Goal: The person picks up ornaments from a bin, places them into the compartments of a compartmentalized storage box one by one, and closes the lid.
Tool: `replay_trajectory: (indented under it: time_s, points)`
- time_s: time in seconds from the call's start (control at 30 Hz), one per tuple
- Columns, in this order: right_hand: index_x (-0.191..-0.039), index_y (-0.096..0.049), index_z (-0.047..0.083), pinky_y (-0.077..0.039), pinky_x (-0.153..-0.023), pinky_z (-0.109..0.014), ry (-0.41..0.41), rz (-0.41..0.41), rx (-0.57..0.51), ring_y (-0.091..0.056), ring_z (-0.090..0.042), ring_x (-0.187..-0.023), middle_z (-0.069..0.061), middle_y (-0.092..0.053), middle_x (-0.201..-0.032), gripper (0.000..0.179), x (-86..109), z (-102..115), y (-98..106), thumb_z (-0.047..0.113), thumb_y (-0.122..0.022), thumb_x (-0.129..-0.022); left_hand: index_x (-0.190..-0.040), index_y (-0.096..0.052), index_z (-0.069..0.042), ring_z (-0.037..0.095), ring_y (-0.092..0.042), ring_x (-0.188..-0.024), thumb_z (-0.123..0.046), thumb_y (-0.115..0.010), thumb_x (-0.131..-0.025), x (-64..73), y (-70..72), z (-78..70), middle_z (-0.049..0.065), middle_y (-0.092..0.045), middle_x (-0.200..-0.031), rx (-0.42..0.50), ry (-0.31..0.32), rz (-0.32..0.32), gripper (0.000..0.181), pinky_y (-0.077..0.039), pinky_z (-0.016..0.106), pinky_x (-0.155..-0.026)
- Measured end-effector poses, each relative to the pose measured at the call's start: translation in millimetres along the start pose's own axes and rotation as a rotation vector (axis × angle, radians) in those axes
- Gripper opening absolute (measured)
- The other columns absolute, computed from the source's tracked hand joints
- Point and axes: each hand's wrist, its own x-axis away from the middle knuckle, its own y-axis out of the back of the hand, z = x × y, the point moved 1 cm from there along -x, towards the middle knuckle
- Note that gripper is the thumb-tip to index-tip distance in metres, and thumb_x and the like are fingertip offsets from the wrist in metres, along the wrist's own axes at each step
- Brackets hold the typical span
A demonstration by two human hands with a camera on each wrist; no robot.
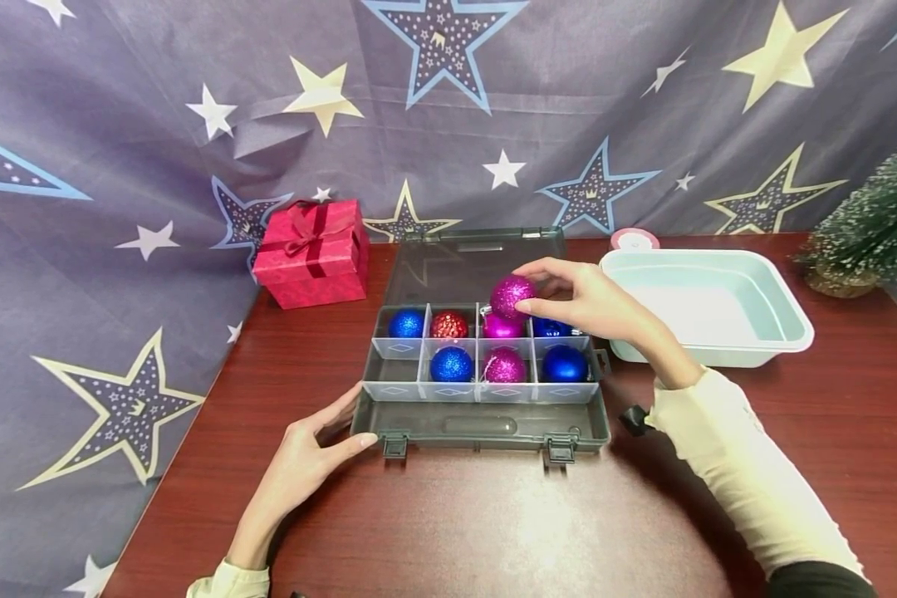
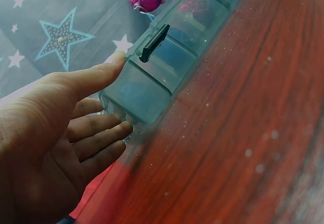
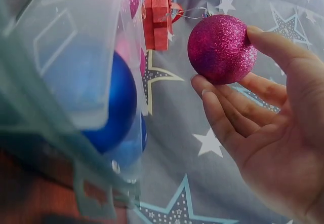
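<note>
My right hand (image 1: 594,303) pinches a magenta glitter Christmas ball (image 1: 512,296) between thumb and fingers, above the back row of a divided plastic box (image 1: 486,425). In the right wrist view a thin string loop (image 3: 190,14) hangs from the ball's cap. Inside the box sit a blue glitter ball (image 1: 407,324), a red ball (image 1: 449,325), a pink ball (image 1: 504,326), a partly hidden shiny blue ball (image 1: 550,327), and in front another blue glitter ball (image 1: 452,365), a magenta one (image 1: 505,365) and a plain blue one (image 1: 565,364). My left hand (image 1: 306,453), fingers extended, rests against the box's front left corner.
The box's dark clear lid (image 1: 463,270) lies open toward the back. A red gift box (image 1: 314,257) stands at back left. To the right are a pale green basin (image 1: 706,357), a round red and white item (image 1: 634,239) and a small frosted tree (image 1: 878,212).
</note>
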Motion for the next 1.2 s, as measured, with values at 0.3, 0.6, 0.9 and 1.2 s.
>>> replay_trajectory:
  time_s: [0.3, 0.6, 0.9, 1.2]
  points:
    - [-0.134, -0.067, 0.008, -0.056, -0.086, -0.042, 0.045, 0.04, -0.054, -0.071, -0.021, -0.095, -0.009, -0.074, -0.112, 0.042, -10.5, 9, -15, 0.016, -0.079, -0.095, -0.152, -0.055, -0.02, 0.019, -0.062, -0.125, -0.023, -0.084, -0.09, 0.2, 0.6, -0.4, 0.005, -0.068, -0.134, -0.009, 0.012, -0.002, 0.068, -0.046, 0.017, -0.1]
    - [-0.135, -0.065, 0.008, -0.057, -0.093, -0.042, 0.072, 0.104, -0.051, -0.071, -0.023, -0.103, -0.009, -0.072, -0.117, 0.043, -21.1, 17, -32, 0.019, -0.078, -0.095, -0.152, -0.055, -0.019, 0.02, -0.062, -0.125, -0.019, -0.083, -0.09, 0.3, 0.3, 2.0, 0.006, -0.067, -0.135, 0.021, -0.013, 0.006, 0.068, -0.046, 0.019, -0.1]
    - [-0.132, -0.067, 0.007, -0.057, -0.091, -0.036, 0.106, 0.126, -0.068, -0.072, -0.018, -0.099, -0.007, -0.072, -0.116, 0.042, -33.8, 22, -46, 0.02, -0.079, -0.094, -0.152, -0.055, -0.02, 0.02, -0.062, -0.125, -0.019, -0.083, -0.091, 0.0, 0.2, 1.6, 0.005, -0.067, -0.134, 0.013, -0.012, 0.001, 0.067, -0.046, 0.018, -0.1]
    - [-0.132, -0.066, 0.007, -0.056, -0.092, -0.035, 0.102, 0.173, -0.07, -0.072, -0.018, -0.101, -0.007, -0.072, -0.118, 0.041, -43.6, 27, -59, 0.021, -0.078, -0.095, -0.151, -0.055, -0.02, 0.019, -0.062, -0.125, -0.019, -0.083, -0.091, 0.1, 0.0, 1.3, 0.005, -0.067, -0.134, 0.021, -0.005, 0.002, 0.067, -0.046, 0.019, -0.1]
